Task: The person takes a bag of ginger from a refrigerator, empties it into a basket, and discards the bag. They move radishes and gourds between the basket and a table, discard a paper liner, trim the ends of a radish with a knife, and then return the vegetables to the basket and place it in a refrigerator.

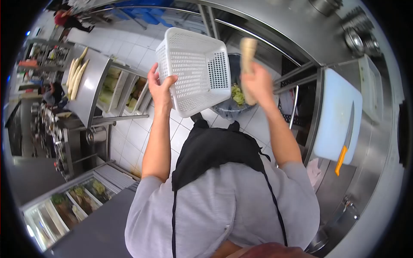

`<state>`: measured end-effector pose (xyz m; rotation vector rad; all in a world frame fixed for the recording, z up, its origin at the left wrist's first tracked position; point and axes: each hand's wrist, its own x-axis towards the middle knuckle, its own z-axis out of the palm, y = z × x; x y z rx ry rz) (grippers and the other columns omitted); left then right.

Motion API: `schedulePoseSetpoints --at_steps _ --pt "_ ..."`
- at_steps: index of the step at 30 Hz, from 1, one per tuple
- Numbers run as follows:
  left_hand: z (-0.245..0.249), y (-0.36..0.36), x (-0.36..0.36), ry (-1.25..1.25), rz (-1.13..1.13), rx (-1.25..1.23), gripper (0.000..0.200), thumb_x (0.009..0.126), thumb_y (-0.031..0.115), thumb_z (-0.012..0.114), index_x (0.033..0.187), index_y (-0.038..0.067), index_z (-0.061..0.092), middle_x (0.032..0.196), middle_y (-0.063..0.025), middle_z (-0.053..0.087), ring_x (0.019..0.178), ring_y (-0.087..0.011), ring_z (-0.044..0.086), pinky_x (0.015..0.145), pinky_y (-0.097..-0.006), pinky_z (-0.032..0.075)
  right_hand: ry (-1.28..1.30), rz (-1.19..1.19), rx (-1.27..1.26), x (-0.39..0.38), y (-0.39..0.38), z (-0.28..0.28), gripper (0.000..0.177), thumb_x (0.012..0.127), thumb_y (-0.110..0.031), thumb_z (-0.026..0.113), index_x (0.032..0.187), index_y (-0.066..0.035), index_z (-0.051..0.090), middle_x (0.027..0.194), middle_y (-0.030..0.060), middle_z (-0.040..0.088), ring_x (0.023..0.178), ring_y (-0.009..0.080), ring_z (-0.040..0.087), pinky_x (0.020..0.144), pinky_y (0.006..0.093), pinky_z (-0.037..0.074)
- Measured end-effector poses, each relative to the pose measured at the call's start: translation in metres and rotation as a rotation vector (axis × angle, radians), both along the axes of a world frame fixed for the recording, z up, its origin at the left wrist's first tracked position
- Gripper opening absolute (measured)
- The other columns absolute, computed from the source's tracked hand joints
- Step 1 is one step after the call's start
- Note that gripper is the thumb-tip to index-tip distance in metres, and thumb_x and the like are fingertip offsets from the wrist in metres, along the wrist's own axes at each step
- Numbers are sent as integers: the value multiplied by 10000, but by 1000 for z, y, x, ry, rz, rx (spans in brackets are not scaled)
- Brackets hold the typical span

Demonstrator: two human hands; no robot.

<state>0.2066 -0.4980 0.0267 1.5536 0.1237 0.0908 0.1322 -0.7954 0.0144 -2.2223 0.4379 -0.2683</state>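
White tiles cover the kitchen floor (129, 148), with a steel desk (92, 81) at left bearing long pale roots (80, 80). From where I stand, the white plastic basket (189, 71) is raised off the floor in front of the person, just left of the bin (232, 114), its open side tilted toward the wearer. The left hand (162, 88) grips its left rim, thumb over the edge and the other fingers spread against the outside wall. I'd judge it light and fairly stiff, with some give in its pierced walls; the rim gives the surest hold, though wet plastic could slip.

At right, the right hand (257, 83) has its fingers wrapped around a long pale root (248, 51), held upright-looking above the bin's leaves (236, 95). It looks firm, heavier than the basket, smooth enough to slide, and liable to snap if bent; around the middle seems the balanced place to hold it.

Blur on this hand and root hides the exact finger placement. The basket's underside is out of sight, and the basket and right arm cover parts of the bin.
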Motion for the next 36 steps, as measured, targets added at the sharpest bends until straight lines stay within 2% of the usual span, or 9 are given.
schedulePoseSetpoints --at_steps 2,7,10,12,14,20,28,31,36 --pt "13 -15 -12 58 2 -86 873 695 116 732 1479 6 366 1279 -220 540 1058 -276 612 887 -391 529 50 175 -27 13 46 -1 419 814 -231 736 1172 -25 666 980 205 709 907 373 697 789 464 539" --pt "-23 12 -9 134 -50 -315 799 731 220 690 1445 21 392 1217 -169 565 1051 -276 606 897 -411 525 -65 643 141 4 90 -32 327 863 -282 696 1043 -11 720 976 191 702 924 394 665 831 468 518" --pt "-34 34 -14 180 -62 -321 805 705 366 685 1398 38 440 1190 -133 574 1051 -273 599 857 -412 523 24 479 -115 -2 47 -45 223 850 -128 635 1035 -50 732 1077 193 681 1039 400 627 911 458 505" --pt "-39 52 -19 292 -61 -346 788 702 399 680 1370 40 465 1173 -133 582 1025 -273 606 822 -407 529 -209 461 -428 -6 -13 -57 337 823 -36 603 1136 -102 709 1290 177 614 1234 400 541 1003 468 471" --pt "-41 62 -17 342 -79 -371 775 692 455 677 1330 50 506 1130 -130 598 969 -263 621 740 -390 536 -27 566 -676 -13 -36 -40 467 815 4 591 1249 -152 664 1463 144 503 1392 393 409 1092 510 404" --pt "-37 65 -13 371 -144 -480 788 689 472 693 1338 62 516 1073 -107 608 928 -233 631 678 -362 536 -64 617 -846 7 -75 -83 548 825 7 584 1320 -224 625 1562 112 407 1457 391 338 1135 555 347" --pt "-58 92 -15 399 -40 -307 664 678 481 716 1217 122 571 926 -67 604 768 -208 625 602 -374 535 -27 762 -776 12 -59 -75 418 817 -9 578 1189 -154 702 1500 86 492 1465 339 346 1134 568 342" --pt "-53 89 -21 398 50 -271 623 677 472 710 1222 199 582 1063 -52 559 956 -200 556 693 -373 482 -65 777 -752 23 -66 -84 217 829 -48 589 985 -102 729 1318 81 643 1374 330 476 1106 568 366" --pt "-50 134 -8 304 90 -436 661 713 404 688 1274 77 565 1038 -88 593 922 -245 584 740 -408 503 -181 655 -504 17 -61 -57 202 859 2 568 1048 -33 630 1075 173 659 1119 369 600 1005 480 426"
